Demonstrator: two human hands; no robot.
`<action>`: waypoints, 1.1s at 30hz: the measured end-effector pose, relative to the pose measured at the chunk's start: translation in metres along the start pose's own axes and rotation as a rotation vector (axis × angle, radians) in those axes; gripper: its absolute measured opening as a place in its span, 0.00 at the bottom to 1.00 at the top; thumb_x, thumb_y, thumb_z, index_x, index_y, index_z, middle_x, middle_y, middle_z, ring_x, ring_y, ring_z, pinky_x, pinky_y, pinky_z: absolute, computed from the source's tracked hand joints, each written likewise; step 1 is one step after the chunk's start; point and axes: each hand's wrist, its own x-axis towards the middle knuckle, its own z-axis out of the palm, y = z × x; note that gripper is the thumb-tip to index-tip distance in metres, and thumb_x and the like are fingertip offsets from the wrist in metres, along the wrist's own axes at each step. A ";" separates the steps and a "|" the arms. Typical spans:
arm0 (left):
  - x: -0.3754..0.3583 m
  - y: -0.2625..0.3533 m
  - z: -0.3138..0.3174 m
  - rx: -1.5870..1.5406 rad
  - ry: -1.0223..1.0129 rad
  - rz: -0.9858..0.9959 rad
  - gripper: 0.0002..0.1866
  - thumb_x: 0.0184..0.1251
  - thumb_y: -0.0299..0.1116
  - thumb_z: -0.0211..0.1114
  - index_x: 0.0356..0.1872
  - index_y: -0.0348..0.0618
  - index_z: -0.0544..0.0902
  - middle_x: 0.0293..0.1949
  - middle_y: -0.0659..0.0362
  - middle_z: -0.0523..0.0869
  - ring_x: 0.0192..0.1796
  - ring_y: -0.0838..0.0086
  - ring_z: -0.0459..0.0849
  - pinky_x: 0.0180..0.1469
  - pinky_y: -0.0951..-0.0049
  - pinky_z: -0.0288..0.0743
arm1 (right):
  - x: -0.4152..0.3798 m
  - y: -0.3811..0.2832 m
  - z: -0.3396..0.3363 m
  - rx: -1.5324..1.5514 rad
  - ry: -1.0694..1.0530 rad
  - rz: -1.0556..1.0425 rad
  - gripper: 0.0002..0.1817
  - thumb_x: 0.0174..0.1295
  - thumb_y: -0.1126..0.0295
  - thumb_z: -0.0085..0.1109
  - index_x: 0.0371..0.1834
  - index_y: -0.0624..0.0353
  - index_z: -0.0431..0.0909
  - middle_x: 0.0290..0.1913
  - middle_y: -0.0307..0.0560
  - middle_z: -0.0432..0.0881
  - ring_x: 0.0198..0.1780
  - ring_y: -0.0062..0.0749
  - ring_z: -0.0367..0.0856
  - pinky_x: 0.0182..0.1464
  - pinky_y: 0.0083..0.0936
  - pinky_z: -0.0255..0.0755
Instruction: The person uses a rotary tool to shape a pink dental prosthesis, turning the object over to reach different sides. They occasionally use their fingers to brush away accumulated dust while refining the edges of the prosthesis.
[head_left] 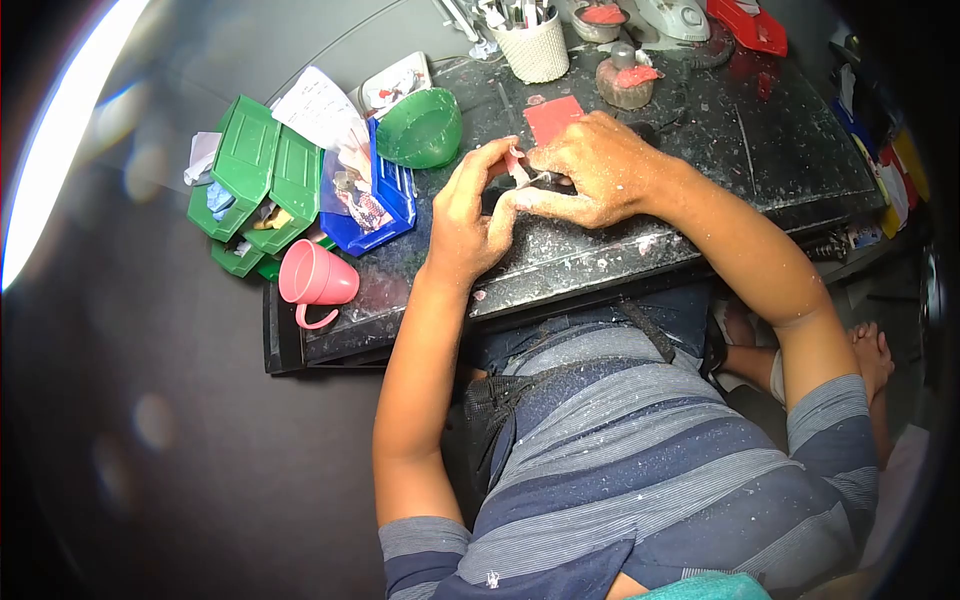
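My left hand (pixel 465 215) is closed, pinching a small curved pink denture piece (pixel 516 165) between thumb and fingers above the front of the bench. My right hand (pixel 605 170) grips a slim rotary handpiece (pixel 548 178), its metal tip at the pink piece. Most of the tool is hidden inside the fist. The two hands meet at the thumbs and fingertips. Pale dust coats the fingers of both. Just beyond the right hand lies a flat red square sheet (pixel 552 118).
Left of my hands are a green bowl (pixel 420 128), a blue bin (pixel 385 215), green bins (pixel 245 160) and a pink mug (pixel 318 274) near the edge. At the back stand a white holder with tools (pixel 533 52) and a round plaster-like block (pixel 622 85). Dust covers the black bench (pixel 590 255).
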 end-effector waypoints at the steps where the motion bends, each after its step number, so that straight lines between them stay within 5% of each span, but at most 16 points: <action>1: 0.000 0.001 0.000 -0.002 0.002 -0.023 0.26 0.67 0.18 0.68 0.67 0.31 0.78 0.61 0.48 0.85 0.62 0.63 0.87 0.68 0.63 0.81 | 0.001 0.002 0.001 0.000 0.000 -0.002 0.36 0.68 0.37 0.59 0.40 0.67 0.89 0.29 0.64 0.86 0.36 0.60 0.86 0.45 0.49 0.78; 3: 0.000 0.003 -0.001 -0.003 0.009 -0.020 0.26 0.67 0.19 0.69 0.67 0.31 0.78 0.60 0.49 0.85 0.62 0.64 0.87 0.68 0.63 0.81 | 0.000 0.005 0.006 -0.029 0.145 -0.047 0.36 0.68 0.37 0.59 0.39 0.68 0.89 0.29 0.66 0.86 0.36 0.61 0.86 0.44 0.49 0.78; 10: 0.001 0.002 0.002 -0.028 0.019 -0.029 0.27 0.66 0.19 0.70 0.67 0.31 0.78 0.57 0.51 0.86 0.58 0.66 0.89 0.66 0.64 0.82 | 0.000 0.001 0.002 0.002 0.019 0.003 0.36 0.67 0.38 0.60 0.40 0.69 0.88 0.29 0.66 0.85 0.36 0.62 0.86 0.44 0.49 0.78; 12: 0.002 0.001 0.001 -0.060 0.020 -0.037 0.27 0.66 0.19 0.71 0.67 0.31 0.78 0.57 0.50 0.86 0.56 0.67 0.89 0.64 0.65 0.83 | 0.001 0.005 0.009 -0.085 0.241 -0.047 0.36 0.66 0.38 0.61 0.39 0.70 0.87 0.29 0.67 0.85 0.36 0.62 0.86 0.44 0.50 0.78; 19: 0.000 0.001 0.005 -0.185 0.036 -0.115 0.26 0.64 0.18 0.72 0.65 0.29 0.79 0.53 0.50 0.87 0.52 0.69 0.90 0.60 0.68 0.85 | 0.002 -0.001 0.002 -0.059 -0.006 0.064 0.36 0.65 0.38 0.62 0.39 0.71 0.87 0.31 0.67 0.86 0.38 0.62 0.87 0.45 0.49 0.78; 22: 0.001 0.005 0.005 -0.205 0.047 -0.140 0.26 0.66 0.16 0.69 0.66 0.28 0.79 0.55 0.51 0.87 0.53 0.70 0.90 0.61 0.67 0.84 | 0.002 0.006 0.012 -0.055 0.277 -0.090 0.36 0.65 0.38 0.63 0.39 0.71 0.86 0.31 0.67 0.86 0.38 0.62 0.87 0.44 0.48 0.79; 27: 0.000 0.004 0.002 -0.142 0.018 -0.147 0.25 0.66 0.16 0.70 0.65 0.28 0.79 0.55 0.51 0.87 0.54 0.69 0.90 0.62 0.67 0.84 | 0.002 -0.005 0.001 0.021 -0.042 0.096 0.37 0.66 0.37 0.61 0.43 0.70 0.87 0.35 0.66 0.88 0.42 0.62 0.88 0.50 0.49 0.79; 30: 0.000 0.000 0.006 -0.225 0.051 -0.162 0.25 0.66 0.14 0.68 0.65 0.28 0.78 0.55 0.51 0.87 0.54 0.69 0.90 0.61 0.67 0.85 | 0.002 0.006 0.016 -0.086 0.257 -0.057 0.39 0.66 0.35 0.59 0.43 0.70 0.87 0.34 0.67 0.88 0.42 0.62 0.88 0.50 0.50 0.79; 33: -0.002 0.000 0.007 -0.307 0.067 -0.181 0.25 0.66 0.13 0.67 0.65 0.28 0.77 0.54 0.51 0.87 0.54 0.68 0.91 0.61 0.67 0.85 | 0.002 0.005 0.014 -0.076 0.164 0.018 0.41 0.66 0.33 0.58 0.44 0.71 0.87 0.33 0.69 0.87 0.40 0.62 0.88 0.48 0.50 0.80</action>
